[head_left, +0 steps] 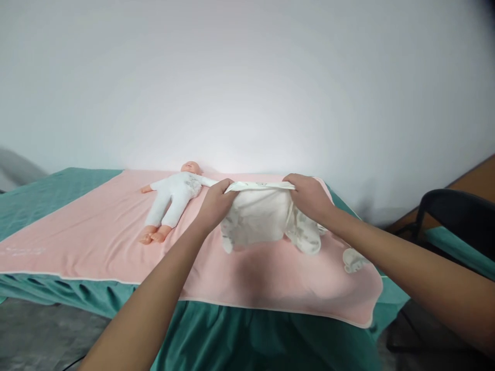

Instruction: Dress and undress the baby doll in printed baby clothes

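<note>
My left hand point(215, 202) and my right hand point(309, 196) each pinch the top edge of a small white baby garment point(258, 216), which hangs stretched between them just above a pink blanket point(96, 242). To the left of my left hand a baby doll point(174, 198) in a white suit lies on its back on the blanket, head toward the wall. A small white piece of clothing point(353, 260) lies on the blanket under my right forearm.
The pink blanket covers a bed with a teal sheet point(42, 196) set against a white wall. A black chair point(456, 216) stands at the right, close to the bed's corner. Grey floor shows at the lower left.
</note>
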Available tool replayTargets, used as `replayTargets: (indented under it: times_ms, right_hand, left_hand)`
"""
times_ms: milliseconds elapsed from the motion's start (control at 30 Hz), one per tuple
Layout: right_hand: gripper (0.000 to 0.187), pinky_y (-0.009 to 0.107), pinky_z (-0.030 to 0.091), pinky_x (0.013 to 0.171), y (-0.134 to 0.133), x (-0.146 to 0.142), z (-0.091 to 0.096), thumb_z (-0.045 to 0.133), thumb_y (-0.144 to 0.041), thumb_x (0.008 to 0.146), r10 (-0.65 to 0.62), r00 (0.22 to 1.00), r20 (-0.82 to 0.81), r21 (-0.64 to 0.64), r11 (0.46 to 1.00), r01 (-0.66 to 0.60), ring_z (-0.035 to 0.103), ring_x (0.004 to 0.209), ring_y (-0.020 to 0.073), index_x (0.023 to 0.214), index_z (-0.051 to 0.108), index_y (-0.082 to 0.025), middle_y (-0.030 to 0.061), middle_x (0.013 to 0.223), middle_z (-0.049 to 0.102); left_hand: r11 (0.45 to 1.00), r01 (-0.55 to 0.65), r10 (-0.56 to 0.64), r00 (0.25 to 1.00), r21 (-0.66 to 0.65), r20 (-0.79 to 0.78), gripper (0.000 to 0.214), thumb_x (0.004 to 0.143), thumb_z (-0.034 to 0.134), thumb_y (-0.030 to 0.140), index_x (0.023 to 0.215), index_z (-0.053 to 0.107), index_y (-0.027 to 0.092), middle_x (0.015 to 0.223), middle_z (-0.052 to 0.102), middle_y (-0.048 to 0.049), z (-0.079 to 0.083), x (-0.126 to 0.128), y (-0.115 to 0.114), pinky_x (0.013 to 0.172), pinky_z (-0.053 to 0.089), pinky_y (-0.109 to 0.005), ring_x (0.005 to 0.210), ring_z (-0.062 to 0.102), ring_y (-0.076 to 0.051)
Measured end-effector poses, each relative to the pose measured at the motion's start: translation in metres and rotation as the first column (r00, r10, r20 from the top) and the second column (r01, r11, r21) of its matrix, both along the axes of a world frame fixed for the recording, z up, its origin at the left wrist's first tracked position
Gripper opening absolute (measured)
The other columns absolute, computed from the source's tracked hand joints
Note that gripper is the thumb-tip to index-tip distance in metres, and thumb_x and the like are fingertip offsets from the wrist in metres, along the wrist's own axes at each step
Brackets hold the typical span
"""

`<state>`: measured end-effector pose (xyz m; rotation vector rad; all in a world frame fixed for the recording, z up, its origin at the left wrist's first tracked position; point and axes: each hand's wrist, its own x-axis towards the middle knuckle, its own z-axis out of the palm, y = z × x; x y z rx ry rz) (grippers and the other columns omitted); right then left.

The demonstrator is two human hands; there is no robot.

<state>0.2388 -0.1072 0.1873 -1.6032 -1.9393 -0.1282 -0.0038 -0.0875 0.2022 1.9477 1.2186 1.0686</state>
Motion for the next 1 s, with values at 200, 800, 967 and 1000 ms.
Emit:
replayTargets:
  times_ms: [200, 800, 967, 1000]
  right_hand:
    - [0.023, 0.025, 0.040, 0.064, -0.001, 0.047, -0.016, 0.045, -0.022, 0.076, -0.087, 0.903, -0.422, -0.125, 0.991, 0.036, 0.058, 0.075, 0.0164, 0.085, 0.066, -0.021, -0.0005, 0.085, 0.067]
    - [0.036, 0.044, 0.034, 0.095, 0.049, -0.003, -0.138, 0.036, -0.003, 0.084, -0.083, 0.958, 0.276, -0.399, 0.897, 0.192, 0.047, 0.113, 0.0295, 0.112, 0.057, -0.011, 0.0202, 0.118, 0.057]
    - [0.029, 0.041, 0.038, 0.088, 0.052, -0.039, -0.183, 0.037, -0.010, 0.086, -0.278, 0.917, 0.286, -0.262, 0.898, 0.354, 0.048, 0.105, 0.0305, 0.107, 0.056, -0.008, 0.0201, 0.110, 0.055]
    - [0.028, 0.043, 0.036, 0.091, 0.056, -0.038, -0.188, 0.038, -0.013, 0.086, -0.363, 0.897, 0.252, -0.232, 0.877, 0.420, 0.047, 0.106, 0.0312, 0.108, 0.055, -0.007, 0.0207, 0.110, 0.054]
  left_hand:
    - [0.974, -0.210, 0.215, 0.975, 0.089, -0.051, 0.018, 0.074, 0.057, 0.034, 0.080, 0.062, 0.018, 0.079, 0.064, -0.0003, -0.035, -0.034, 0.027, 0.067, 0.040, -0.023, 0.076, 0.052, -0.016]
    - [0.920, 0.031, 0.235, 0.755, 0.391, -0.612, 0.033, 0.082, 0.046, 0.008, 0.111, 0.057, 0.020, 0.133, 0.047, -0.0101, -0.158, 0.045, 0.052, 0.096, 0.038, -0.040, 0.121, 0.042, -0.026]
    - [0.970, -0.048, 0.195, 0.738, 0.239, -0.646, 0.028, 0.091, 0.038, 0.019, 0.112, 0.056, 0.016, 0.124, 0.054, -0.0118, -0.196, 0.063, 0.044, 0.099, 0.038, -0.040, 0.114, 0.049, -0.024]
    - [0.970, -0.104, 0.224, 0.729, 0.218, -0.647, 0.029, 0.092, 0.038, 0.024, 0.114, 0.055, 0.016, 0.123, 0.054, -0.0122, -0.197, 0.062, 0.049, 0.099, 0.039, -0.041, 0.114, 0.049, -0.025]
